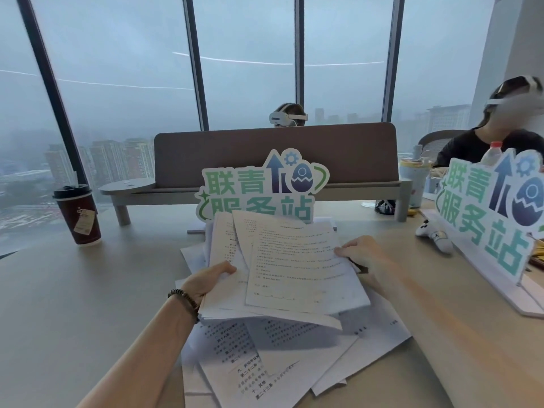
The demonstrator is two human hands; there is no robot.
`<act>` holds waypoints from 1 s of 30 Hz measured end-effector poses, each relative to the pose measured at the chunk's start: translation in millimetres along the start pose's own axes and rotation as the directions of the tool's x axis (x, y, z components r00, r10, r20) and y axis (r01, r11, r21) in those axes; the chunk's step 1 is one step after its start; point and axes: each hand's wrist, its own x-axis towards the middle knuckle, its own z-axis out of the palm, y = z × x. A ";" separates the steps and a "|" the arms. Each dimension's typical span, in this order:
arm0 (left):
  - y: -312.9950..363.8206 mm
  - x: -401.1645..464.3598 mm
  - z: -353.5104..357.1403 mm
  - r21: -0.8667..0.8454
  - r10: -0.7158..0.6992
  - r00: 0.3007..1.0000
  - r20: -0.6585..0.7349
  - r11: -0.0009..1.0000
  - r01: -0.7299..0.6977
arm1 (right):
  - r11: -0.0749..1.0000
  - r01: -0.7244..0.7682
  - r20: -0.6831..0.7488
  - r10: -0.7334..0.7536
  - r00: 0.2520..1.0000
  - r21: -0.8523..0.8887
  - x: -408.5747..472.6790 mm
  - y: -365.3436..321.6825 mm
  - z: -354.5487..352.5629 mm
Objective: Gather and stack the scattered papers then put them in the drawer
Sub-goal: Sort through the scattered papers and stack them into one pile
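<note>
With the left hand [210,279] and right hand [360,254] each gripping an edge of the uneven paper bundle [290,267] mid-frame, above loose sheets [265,357], misaligned pages could slip out.

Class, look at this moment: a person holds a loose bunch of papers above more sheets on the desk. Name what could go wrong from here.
1. The held sheets are fanned and uneven, gripped only at their edges by the left hand and right hand; some could slip out.
2. Loose papers on the desk overhang its near edge and might slide off.
3. A careless sweep to the left could tip the coffee cup.
</note>
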 end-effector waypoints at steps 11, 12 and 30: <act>-3.9 2.2 2.2 -0.052 0.040 0.997 -0.061 0.998 -0.043 | 0.982 -0.063 0.171 0.032 0.985 0.180 -9.2 -0.4 12.6; -3.7 0.5 3.6 -0.070 0.036 0.998 -0.041 0.997 -0.039 | 0.982 -0.063 0.161 0.034 0.986 0.176 -9.0 -0.6 13.1; -9.5 0.8 1.9 0.035 0.016 0.999 -0.043 0.999 -0.014 | 0.985 0.066 0.105 -0.050 0.993 -0.159 -14.4 -2.9 21.6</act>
